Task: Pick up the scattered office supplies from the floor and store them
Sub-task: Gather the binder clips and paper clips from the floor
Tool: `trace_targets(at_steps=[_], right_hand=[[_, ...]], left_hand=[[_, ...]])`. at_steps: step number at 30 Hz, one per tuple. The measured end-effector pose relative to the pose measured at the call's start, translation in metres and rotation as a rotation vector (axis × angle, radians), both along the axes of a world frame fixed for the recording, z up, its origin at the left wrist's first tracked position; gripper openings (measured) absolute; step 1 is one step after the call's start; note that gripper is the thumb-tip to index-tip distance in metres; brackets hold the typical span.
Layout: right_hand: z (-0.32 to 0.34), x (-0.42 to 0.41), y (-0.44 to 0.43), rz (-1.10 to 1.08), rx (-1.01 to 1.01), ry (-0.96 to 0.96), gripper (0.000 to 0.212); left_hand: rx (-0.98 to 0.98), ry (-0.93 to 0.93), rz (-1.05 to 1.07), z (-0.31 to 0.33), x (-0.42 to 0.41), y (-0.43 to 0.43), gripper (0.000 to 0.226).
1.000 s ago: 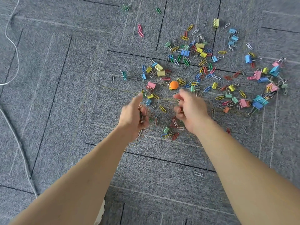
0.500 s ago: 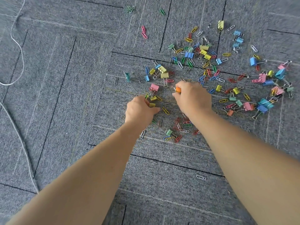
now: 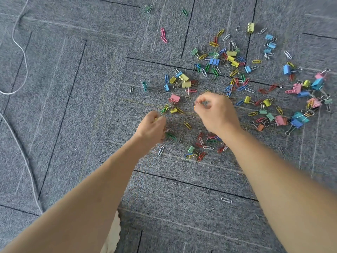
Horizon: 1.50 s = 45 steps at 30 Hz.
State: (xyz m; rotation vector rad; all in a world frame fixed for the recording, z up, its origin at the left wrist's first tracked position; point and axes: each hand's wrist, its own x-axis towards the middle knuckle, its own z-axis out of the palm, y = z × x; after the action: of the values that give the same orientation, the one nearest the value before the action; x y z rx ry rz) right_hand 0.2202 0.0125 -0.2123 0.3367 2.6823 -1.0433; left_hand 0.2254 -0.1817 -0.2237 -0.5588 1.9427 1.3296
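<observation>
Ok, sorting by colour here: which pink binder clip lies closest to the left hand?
The pink metal binder clip lying just beyond the left hand, next to a small yellow binder clip; the other pink clips all lie far right, past the right hand.

Head view, down onto carpet (image 3: 73,125)

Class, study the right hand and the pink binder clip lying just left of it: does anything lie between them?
Nothing visible does. Only bare carpet separates the right hand, pinching an orange item, from the pink binder clip; the wire handles of a yellow binder clip lie just beyond that gap.
</observation>
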Motion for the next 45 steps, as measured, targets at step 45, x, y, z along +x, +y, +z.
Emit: trace_targets(at_steps=[45], right_hand=[[-0.002, 0.040, 0.026, -0.984, -1.429, -0.265, 0.028]], left_hand=[[-0.541, 0.414, -0.307, 0.009, -0.025, 0.015, 0.046]])
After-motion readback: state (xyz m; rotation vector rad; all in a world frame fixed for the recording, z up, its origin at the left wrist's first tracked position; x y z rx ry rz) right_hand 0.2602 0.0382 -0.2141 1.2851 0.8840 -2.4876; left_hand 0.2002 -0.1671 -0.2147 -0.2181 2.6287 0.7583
